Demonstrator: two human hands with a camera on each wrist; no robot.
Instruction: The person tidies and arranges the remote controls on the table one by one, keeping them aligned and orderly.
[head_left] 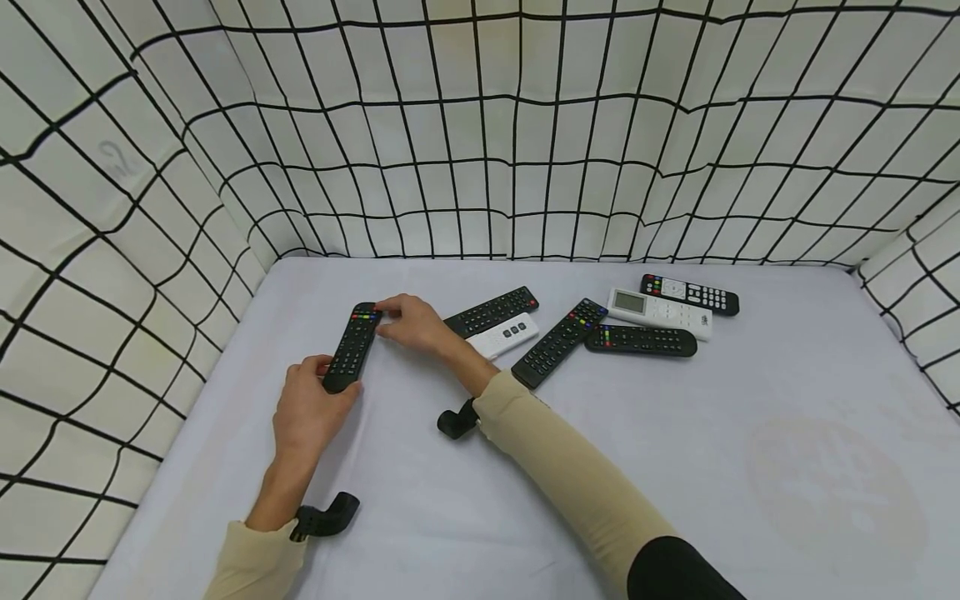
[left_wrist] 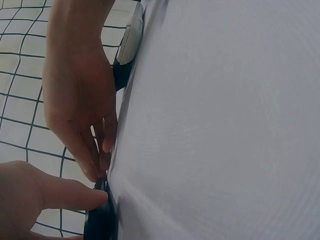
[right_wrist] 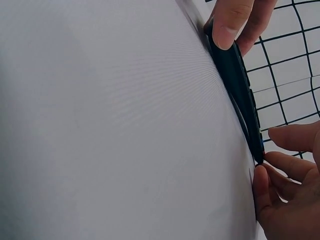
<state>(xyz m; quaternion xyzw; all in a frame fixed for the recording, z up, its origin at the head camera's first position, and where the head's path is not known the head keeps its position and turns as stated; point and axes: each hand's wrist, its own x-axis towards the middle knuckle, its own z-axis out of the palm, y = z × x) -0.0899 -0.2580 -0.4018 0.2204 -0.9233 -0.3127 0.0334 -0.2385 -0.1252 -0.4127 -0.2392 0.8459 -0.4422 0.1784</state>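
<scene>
A black remote control [head_left: 352,348] with coloured buttons lies on the white table at the left, one end toward the grid. My left hand [head_left: 311,408] holds its near end between thumb and fingers. Beside its far end is my right hand [head_left: 416,323], whose fingertips touch the corner there. In the right wrist view, the right thumb [right_wrist: 292,137] stands apart from the remote [right_wrist: 235,85]. The left wrist view shows the left thumb [left_wrist: 82,195] pressed on the remote's side, with the right hand [left_wrist: 82,100] reaching its other end.
Right of the hands lie a black remote [head_left: 491,312] and a white one [head_left: 506,336], partly behind the right arm. Farther right are several more remotes, including a white one with a display [head_left: 660,312]. Black-gridded white walls [head_left: 517,133] bound the table [head_left: 750,483].
</scene>
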